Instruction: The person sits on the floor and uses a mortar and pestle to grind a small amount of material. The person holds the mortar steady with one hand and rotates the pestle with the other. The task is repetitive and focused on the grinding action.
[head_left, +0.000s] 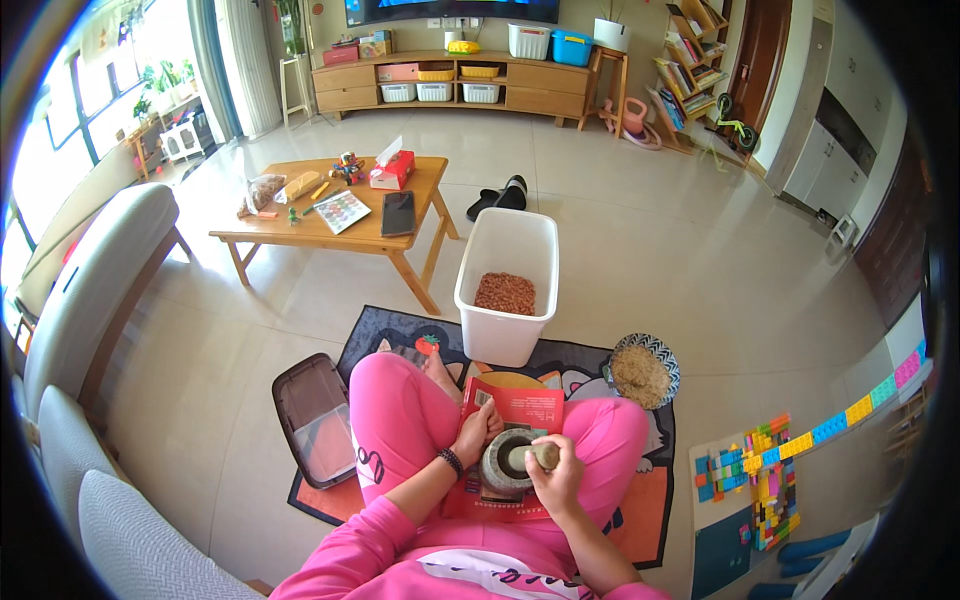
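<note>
A grey stone mortar (504, 480) rests on a red book (525, 405) across my crossed legs. My right hand (561, 476) grips the thick end of a stone pestle (534, 456), which leans with its other end inside the mortar's mouth. Curled beside the far left rim of the mortar is my left hand (478, 433), over the book; whether anything is in its fingers is hidden. Just beyond my legs stands a tall white plastic bin (506, 341) with reddish-brown peanuts (505, 293) at the bottom. To the right, a patterned bowl (670, 360) holds a pale brown crumbly material (640, 376).
A dark plastic lid (306, 382) lies at my left on the patterned mat (649, 517). Ahead stands a low wooden table (300, 232) with a tissue box (392, 171) and a tablet (397, 213). Toy building bricks (772, 487) are at right, a grey sofa (120, 247) at left.
</note>
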